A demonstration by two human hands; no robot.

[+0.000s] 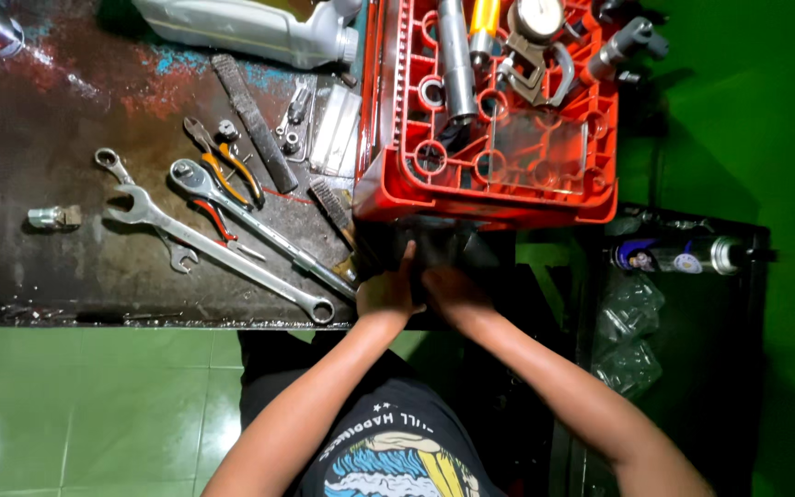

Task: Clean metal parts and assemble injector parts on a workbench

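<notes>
Above my hands: red plastic crate [499, 179] on the bench edge, metal tools lying in it.
Bench [39, 156]: dark, stained, left of my hands.
Dark object [443, 247]: under the crate's near edge, touching both hands; its kind I cannot tell.
Long wrench [223, 253]: left of my left hand, near pliers [223, 166].
Left hand [386, 293]: fingers curled onto the dark object.
Right hand [453, 290]: beside it, pressed to the same object; grip unclear.
</notes>
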